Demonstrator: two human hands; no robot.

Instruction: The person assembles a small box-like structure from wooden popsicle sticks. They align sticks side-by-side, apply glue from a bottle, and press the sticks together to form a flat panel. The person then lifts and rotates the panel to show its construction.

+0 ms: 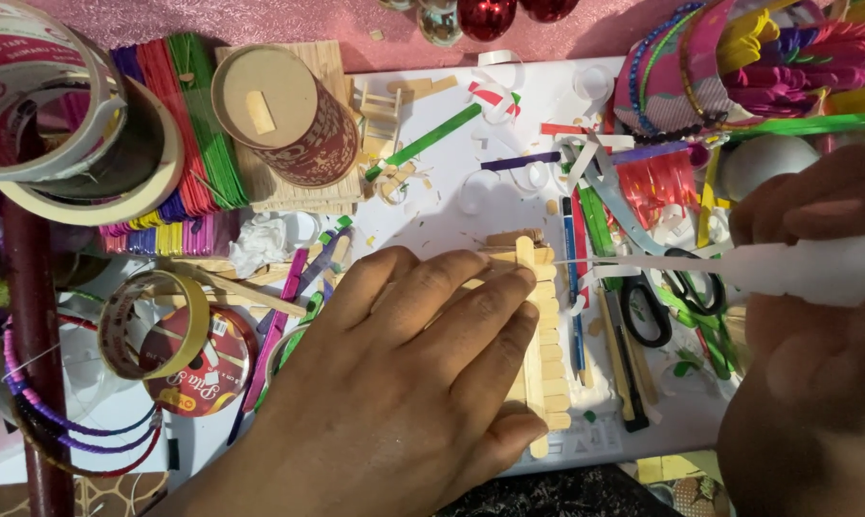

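wooden stick panel flat on white board | left hand open, palm pressing it | right hand closed around glue applicator, tip at panel's top edge | risk: likely smears if panel slips

Scissors lie right of the stick panel.

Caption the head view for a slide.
Left hand presses a craft-stick panel while right hand holds a glue stick.
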